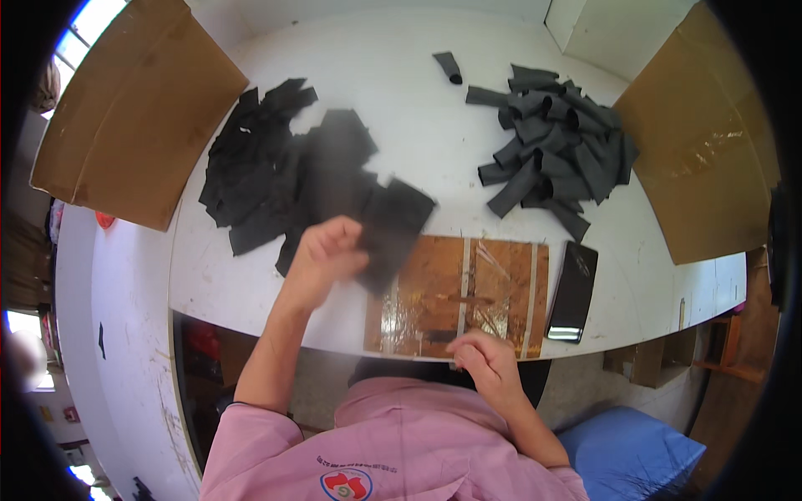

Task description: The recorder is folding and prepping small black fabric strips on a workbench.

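Dark fabric piece (401,227) at your left hand (332,253), over the brown board's (422,313) far-left corner.
Your hands are apart: left fingers curl beside the piece, blur hiding their grip; your right hand (490,367), hold unclear, sits toward the table's (401,117) near edge.

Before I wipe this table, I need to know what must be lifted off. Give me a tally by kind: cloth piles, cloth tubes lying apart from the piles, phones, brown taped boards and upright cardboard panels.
Dark cloth piles: 2
Separate cloth tube: 1
Phone: 1
Brown taped board: 1
Upright cardboard panels: 2
Total: 7
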Available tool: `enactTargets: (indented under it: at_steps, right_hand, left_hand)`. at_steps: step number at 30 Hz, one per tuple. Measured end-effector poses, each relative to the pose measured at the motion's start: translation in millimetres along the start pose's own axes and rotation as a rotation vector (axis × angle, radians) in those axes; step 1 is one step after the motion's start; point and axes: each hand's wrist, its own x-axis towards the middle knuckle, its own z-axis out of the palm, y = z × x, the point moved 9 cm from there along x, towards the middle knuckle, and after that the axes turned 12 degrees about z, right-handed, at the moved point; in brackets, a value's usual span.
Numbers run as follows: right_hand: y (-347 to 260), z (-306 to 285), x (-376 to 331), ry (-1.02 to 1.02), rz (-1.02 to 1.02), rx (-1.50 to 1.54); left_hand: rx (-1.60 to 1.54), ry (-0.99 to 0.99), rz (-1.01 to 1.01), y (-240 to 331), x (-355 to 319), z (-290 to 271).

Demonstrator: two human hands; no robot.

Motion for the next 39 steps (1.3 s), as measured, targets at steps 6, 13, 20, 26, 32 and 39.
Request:
enactTargets:
  at_steps: [6, 13, 20, 26, 32, 39]
  right_hand:
    - [-1.8, 28.3, 16.2, -0.150, 0.142, 0.386]
    - [-1.2, 0.8, -7.8, 0.071, 0.092, 0.462]
    - [-11.1, -32.9, -25.8, 0.421, -0.177, 0.087]
    - [-43.1, -43.4, -44.3, 0.699, -0.478, -0.312]
    - [-47.6, -34.8, -47.6, 0.704, -0.592, -0.468]
    - [-46.0, -28.3, -49.0, 0.691, -0.676, -0.568]
  left_hand:
    - [0.017, -0.251, -0.135, -13.1, -67.9, 76.3]
    - [-0.251, -0.192, -0.206, -50.5, -79.1, 106.3]
    - [-0.197, -0.003, -0.090, -48.8, -75.3, 125.4]
    - [-0.011, 0.126, 0.067, -7.7, -86.4, 117.9]
    - [-0.182, 0.035, -0.107, -3.4, -88.9, 132.6]
    - [-0.173, 0.045, -0.210, -14.8, -85.6, 131.6]
